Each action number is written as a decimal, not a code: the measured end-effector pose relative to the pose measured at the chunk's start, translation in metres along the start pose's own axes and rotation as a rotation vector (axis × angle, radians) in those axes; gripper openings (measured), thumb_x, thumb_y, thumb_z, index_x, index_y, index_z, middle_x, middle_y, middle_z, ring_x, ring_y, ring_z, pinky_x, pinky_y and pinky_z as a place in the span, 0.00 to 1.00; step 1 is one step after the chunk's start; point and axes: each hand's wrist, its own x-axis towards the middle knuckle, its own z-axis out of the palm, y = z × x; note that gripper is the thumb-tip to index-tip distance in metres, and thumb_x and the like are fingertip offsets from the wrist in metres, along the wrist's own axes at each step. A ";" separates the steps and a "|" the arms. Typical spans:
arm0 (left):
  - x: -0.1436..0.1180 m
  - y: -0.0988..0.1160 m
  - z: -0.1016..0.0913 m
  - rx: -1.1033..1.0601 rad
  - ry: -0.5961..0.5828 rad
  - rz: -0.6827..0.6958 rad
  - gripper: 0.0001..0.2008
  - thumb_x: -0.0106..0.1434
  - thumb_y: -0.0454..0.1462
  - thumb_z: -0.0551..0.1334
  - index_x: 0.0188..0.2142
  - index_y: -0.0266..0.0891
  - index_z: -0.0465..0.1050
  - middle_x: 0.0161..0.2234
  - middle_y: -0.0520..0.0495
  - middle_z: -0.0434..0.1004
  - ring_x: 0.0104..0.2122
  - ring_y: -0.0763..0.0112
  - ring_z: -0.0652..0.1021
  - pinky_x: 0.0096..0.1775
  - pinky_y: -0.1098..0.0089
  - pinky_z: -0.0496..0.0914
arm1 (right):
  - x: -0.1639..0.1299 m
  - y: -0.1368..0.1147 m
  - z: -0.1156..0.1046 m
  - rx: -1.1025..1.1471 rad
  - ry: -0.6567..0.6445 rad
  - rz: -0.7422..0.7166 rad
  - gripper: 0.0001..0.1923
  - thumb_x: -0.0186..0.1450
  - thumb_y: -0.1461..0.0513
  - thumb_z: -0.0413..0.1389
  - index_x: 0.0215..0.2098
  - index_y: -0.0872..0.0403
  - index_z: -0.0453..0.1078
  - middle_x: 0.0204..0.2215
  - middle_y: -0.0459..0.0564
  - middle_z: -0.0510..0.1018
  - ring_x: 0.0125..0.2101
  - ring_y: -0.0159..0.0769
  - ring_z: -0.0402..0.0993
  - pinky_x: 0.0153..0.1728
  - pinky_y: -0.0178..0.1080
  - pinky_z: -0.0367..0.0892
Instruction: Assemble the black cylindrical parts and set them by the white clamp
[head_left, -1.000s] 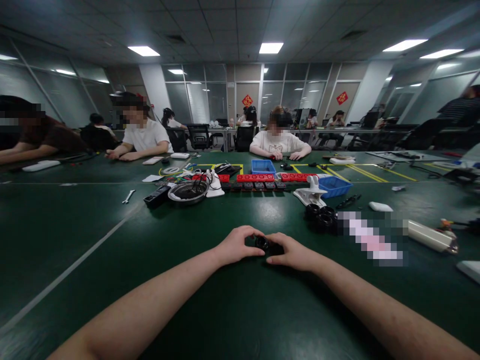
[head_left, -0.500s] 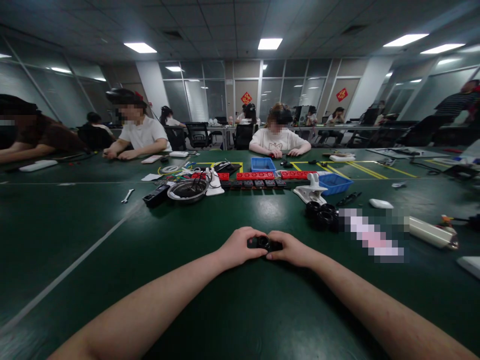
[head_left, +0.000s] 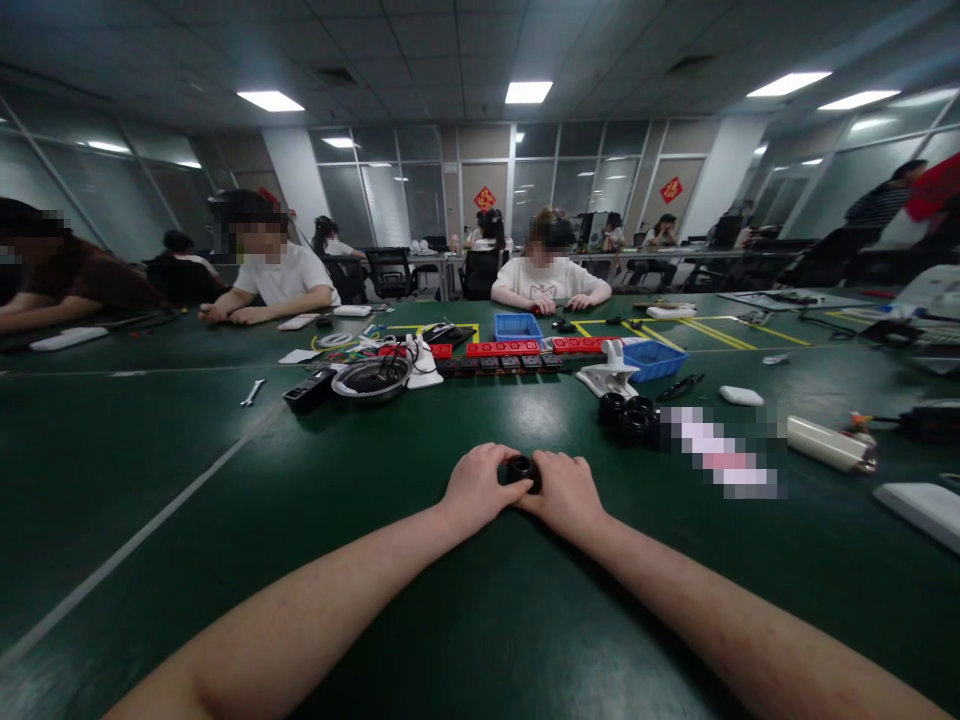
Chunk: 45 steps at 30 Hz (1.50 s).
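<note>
Between my hands, low over the green table, is a small black round part [head_left: 521, 467] with a round opening on top. My left hand [head_left: 478, 488] grips it from the left, thumb across its near side. From the right, my right hand [head_left: 564, 488] curls round it, with fingers bent and thumb hidden in part near the left thumb. Much of the part's sides is covered by my fingers. Several similar-looking black ring-shaped parts [head_left: 634, 418] stand together on the table, ahead and to the right.
A metal bowl [head_left: 372, 398], a black box-shaped device [head_left: 309, 390] and a wrench [head_left: 253, 393] lie left. Red strips [head_left: 502, 348], blue trays [head_left: 517, 325] and a white clip stand [head_left: 609, 376] are ahead. To the right lies a cream cylinder [head_left: 827, 445]. Co-workers sit across the table.
My right hand has closed further round the black part and turned, its knuckles now higher. Both hands sit nearer each other. The whole view has shifted slightly.
</note>
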 end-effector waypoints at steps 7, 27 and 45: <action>0.008 -0.007 -0.014 -0.101 -0.176 0.197 0.14 0.51 0.38 0.61 0.39 0.40 0.68 0.35 0.49 0.70 0.37 0.67 0.69 0.39 0.70 0.63 | 0.012 0.031 -0.004 0.534 -0.255 -0.291 0.23 0.49 0.57 0.59 0.43 0.55 0.63 0.35 0.49 0.70 0.35 0.37 0.65 0.34 0.36 0.58; 0.006 0.001 -0.016 -0.097 -0.205 0.015 0.16 0.49 0.45 0.62 0.37 0.43 0.72 0.31 0.50 0.69 0.34 0.66 0.70 0.34 0.71 0.63 | 0.015 0.029 -0.004 0.581 -0.293 -0.128 0.11 0.47 0.60 0.60 0.24 0.57 0.64 0.22 0.42 0.65 0.25 0.29 0.61 0.24 0.30 0.54; 0.009 -0.008 -0.020 -0.239 -0.298 0.062 0.22 0.49 0.42 0.63 0.44 0.42 0.66 0.36 0.50 0.69 0.33 0.69 0.69 0.33 0.72 0.63 | 0.012 0.029 -0.015 0.690 -0.403 -0.283 0.17 0.52 0.60 0.57 0.40 0.56 0.64 0.33 0.47 0.70 0.32 0.34 0.65 0.33 0.35 0.60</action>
